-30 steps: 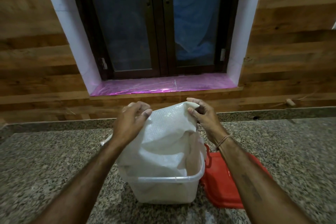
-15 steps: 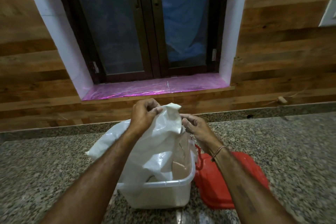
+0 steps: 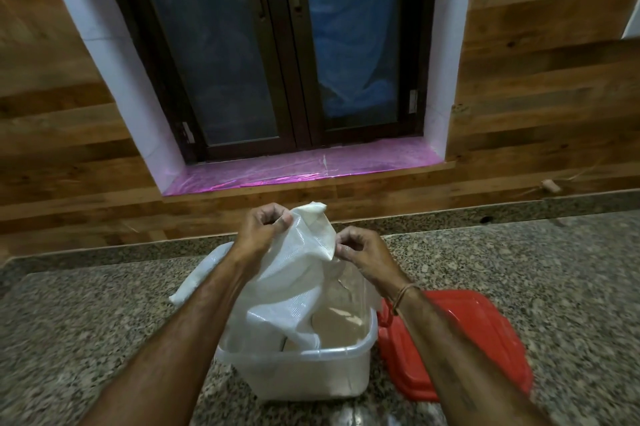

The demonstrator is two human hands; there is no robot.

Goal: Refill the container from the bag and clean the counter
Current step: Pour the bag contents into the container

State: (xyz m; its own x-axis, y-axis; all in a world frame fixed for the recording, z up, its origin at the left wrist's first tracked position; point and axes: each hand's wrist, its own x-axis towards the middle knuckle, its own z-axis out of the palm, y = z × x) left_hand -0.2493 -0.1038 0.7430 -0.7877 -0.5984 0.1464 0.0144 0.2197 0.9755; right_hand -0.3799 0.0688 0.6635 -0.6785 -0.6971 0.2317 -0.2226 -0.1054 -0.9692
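A clear plastic container (image 3: pixel 311 373) stands on the granite counter (image 3: pixel 104 321), with pale flour-like powder visible inside. A white woven bag (image 3: pixel 294 280) hangs upside down over it, its lower part inside the container. My left hand (image 3: pixel 263 228) pinches the bag's upper corner. My right hand (image 3: pixel 360 249) pinches the bag's edge a little lower, to the right. The bag's far end trails over the container's left side. The container's red lid (image 3: pixel 485 339) lies flat on the counter just right of it, partly under my right forearm.
A wood-panelled wall rises behind the counter. Above it is a dark-framed window (image 3: pixel 287 55) with a pink film-covered sill (image 3: pixel 311 169). A small cork-like object (image 3: pixel 550 186) sits on the ledge at the right. A white switch plate (image 3: pixel 632 20) shows at the right edge.
My hands have come closer together on the bag's top, bunching it narrower. The bag's left end has flopped out over the container's left side. More powder shows inside the container.
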